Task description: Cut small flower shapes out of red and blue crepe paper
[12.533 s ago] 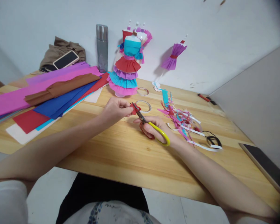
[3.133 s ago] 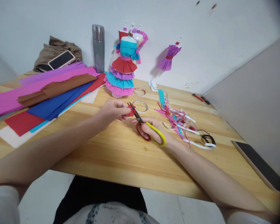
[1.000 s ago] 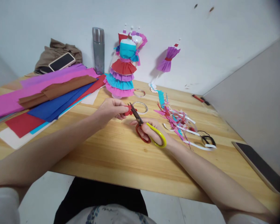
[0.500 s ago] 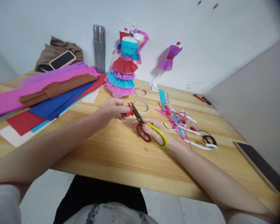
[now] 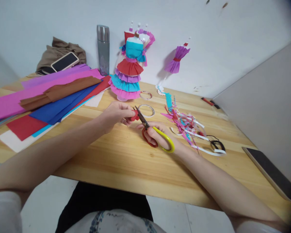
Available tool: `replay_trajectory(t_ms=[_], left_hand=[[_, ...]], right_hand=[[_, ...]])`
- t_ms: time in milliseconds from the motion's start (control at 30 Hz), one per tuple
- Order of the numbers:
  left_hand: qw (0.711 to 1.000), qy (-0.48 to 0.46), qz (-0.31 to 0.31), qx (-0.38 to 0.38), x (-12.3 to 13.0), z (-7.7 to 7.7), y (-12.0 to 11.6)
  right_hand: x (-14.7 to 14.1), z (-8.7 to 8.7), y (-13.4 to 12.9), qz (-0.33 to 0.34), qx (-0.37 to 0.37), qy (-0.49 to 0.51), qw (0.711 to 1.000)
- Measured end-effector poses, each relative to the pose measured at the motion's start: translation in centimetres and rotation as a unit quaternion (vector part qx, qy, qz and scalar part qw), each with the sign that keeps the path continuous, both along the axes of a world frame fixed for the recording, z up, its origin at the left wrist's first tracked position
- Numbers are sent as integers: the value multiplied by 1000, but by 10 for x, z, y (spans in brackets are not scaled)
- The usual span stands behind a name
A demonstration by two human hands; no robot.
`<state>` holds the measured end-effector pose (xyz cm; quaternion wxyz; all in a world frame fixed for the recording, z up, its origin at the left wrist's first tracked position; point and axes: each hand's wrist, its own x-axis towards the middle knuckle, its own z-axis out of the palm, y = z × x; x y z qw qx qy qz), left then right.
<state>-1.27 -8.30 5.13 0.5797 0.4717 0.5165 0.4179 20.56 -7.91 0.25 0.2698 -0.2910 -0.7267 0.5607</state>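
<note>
Between the thumb and fingers of my left hand [image 5: 120, 113] is a small piece of red paper [image 5: 135, 115], pinched above the wooden table. My right hand [image 5: 157, 132] is closed round a pair of scissors [image 5: 145, 124] with one yellow and one red handle loop. The scissors' dark blades are slightly apart, their tips at the red paper. Just beyond the blades a roll of tape [image 5: 153, 111] lies flat. Behind it stands a dress form [image 5: 130, 68] in a tiered paper dress of blue, red, purple and pink.
Coloured paper sheets [image 5: 48, 94] are stacked at the left, near a phone [image 5: 65, 62], brown cloth [image 5: 60, 50] and a bottle [image 5: 103, 50]. Paper scraps [image 5: 184, 124] lie right of my right hand. A purple-dressed form [image 5: 176, 61] stands by the wall; a dark tablet [image 5: 269, 171] lies at the right edge.
Almost nothing differs. The scissors' handles have shifted very slightly, while my left hand keeps the red paper in the same place.
</note>
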Motion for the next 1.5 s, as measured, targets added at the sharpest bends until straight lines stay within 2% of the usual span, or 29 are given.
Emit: replay_trajectory(t_ms=[733,1067,1233,1500], left_hand=[[999,44,-19,11,-7,-6,10],[996,-68,-53,-5,-9,-11,4],[999,-42,-14,-21,-2,-13,3],[999,-26,9,-34,-1,-2,1]], right_hand=[[-1,-1,-2,-3,-11,6,1000],[-1,-6,1,-27,-5,2,1000],[-1,-5,1,-31,-5,-8,999],[-1,-3,-1,-28,-4,-15,999]])
